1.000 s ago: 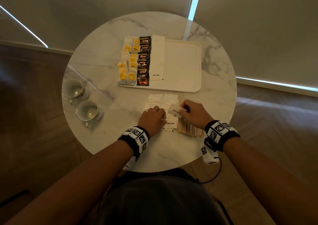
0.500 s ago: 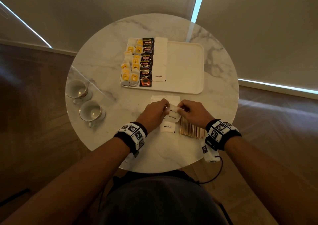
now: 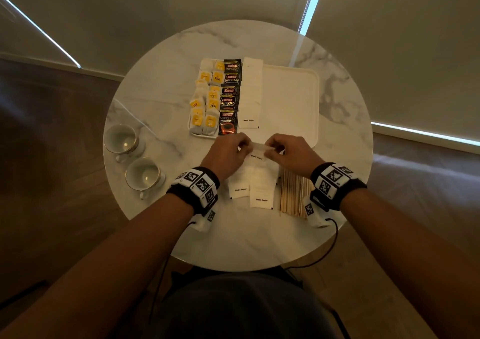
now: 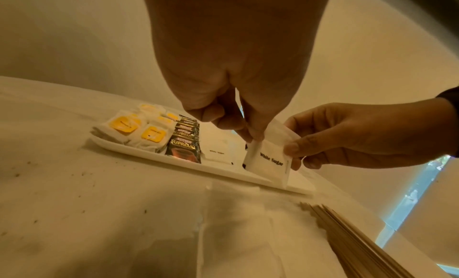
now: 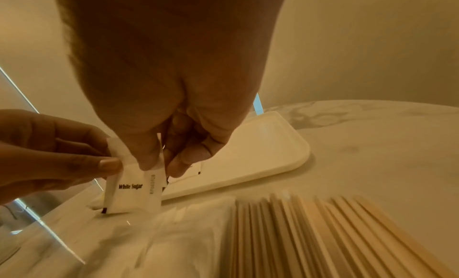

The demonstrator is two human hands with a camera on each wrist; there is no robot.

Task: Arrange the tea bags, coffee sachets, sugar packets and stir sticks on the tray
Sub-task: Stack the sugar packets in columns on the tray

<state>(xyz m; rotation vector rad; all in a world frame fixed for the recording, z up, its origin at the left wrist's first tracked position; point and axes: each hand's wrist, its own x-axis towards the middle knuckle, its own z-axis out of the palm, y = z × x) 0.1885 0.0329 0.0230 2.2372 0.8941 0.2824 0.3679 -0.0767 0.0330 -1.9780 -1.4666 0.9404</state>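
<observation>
Both hands hold one white sugar packet [image 3: 257, 149] [image 4: 269, 160] [image 5: 134, 190] upright just above the table, near the tray's front edge. My left hand [image 3: 237, 145] [image 4: 248, 133] pinches its top left corner. My right hand [image 3: 272, 148] [image 5: 159, 164] pinches its top right corner. The cream tray [image 3: 293, 100] [image 4: 223, 170] [image 5: 273, 150] carries yellow-tagged tea bags [image 3: 205, 102] [image 4: 139, 129] at its left, dark coffee sachets [image 3: 230, 97] [image 4: 185, 144] beside them, then a column of sugar packets [image 3: 251, 94]. More sugar packets [image 3: 255, 183] and wooden stir sticks [image 3: 293, 193] [image 5: 323, 233] lie on the table under my wrists.
Two white cups on saucers [image 3: 123, 140] [image 3: 144, 175] stand at the left edge of the round marble table [image 3: 161, 79]. The tray's right half [image 3: 298, 84] is bare. Window blinds hang behind the table.
Both hands have lifted a sugar packet off the pile and carried it forward toward the tray's front edge. The left hand has joined the right on the packet.
</observation>
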